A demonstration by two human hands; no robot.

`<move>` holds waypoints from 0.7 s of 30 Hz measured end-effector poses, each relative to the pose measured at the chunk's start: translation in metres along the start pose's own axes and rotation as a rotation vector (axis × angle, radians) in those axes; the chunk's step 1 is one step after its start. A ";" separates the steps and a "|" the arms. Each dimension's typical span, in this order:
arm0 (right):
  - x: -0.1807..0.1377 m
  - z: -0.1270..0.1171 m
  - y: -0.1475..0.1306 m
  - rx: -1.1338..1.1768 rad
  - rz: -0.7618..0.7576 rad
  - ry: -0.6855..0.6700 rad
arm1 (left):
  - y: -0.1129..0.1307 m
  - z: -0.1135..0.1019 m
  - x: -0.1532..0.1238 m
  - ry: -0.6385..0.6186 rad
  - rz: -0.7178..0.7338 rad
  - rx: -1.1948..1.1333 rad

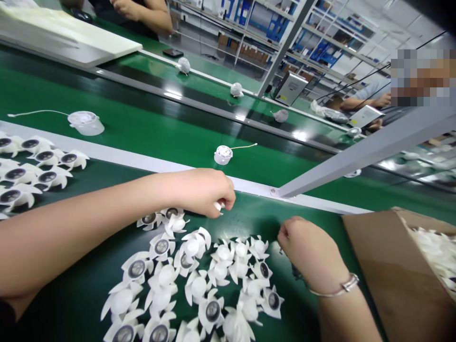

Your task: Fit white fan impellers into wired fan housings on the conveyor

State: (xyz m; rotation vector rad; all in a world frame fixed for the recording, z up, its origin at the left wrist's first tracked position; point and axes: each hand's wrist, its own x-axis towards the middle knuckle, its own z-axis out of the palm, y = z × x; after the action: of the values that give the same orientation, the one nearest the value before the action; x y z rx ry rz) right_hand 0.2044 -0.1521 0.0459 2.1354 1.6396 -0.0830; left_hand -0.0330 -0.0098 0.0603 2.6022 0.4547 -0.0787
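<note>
My left hand [204,190] reaches across the green work surface [249,218] with its fingers curled, pinching a small white piece I cannot name at its tips. My right hand [308,247], with a silver bracelet on the wrist, is closed in a loose fist beside the right edge of a heap of white fan impellers [199,280]; what it holds is hidden. The impellers lie jumbled below and between both hands, some showing dark metal hubs.
More impellers [32,171] lie in rows at the left. A cardboard box [392,270] of white parts stands at the right. White round housings [223,154] with wires ride the green conveyor [142,128]. A slanted metal bar [356,156] crosses above. Other people sit across the line.
</note>
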 end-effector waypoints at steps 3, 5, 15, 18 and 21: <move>-0.002 0.000 -0.009 -0.038 0.037 0.025 | 0.010 0.006 0.004 0.069 0.060 0.202; -0.002 0.002 -0.010 -0.036 0.041 0.044 | 0.016 0.013 0.007 0.093 0.108 0.355; 0.008 0.013 0.007 0.121 -0.032 0.158 | 0.053 0.038 0.003 0.069 0.280 0.403; 0.011 0.012 0.011 0.180 -0.035 0.156 | 0.053 0.034 -0.001 0.097 0.284 0.307; 0.012 0.009 0.013 0.270 -0.059 0.166 | 0.039 0.022 -0.001 0.150 0.275 0.190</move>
State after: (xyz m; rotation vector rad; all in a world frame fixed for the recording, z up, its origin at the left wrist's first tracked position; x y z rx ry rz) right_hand 0.2223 -0.1478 0.0380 2.3469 1.8794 -0.1573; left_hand -0.0205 -0.0533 0.0589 2.8437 0.1414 0.1756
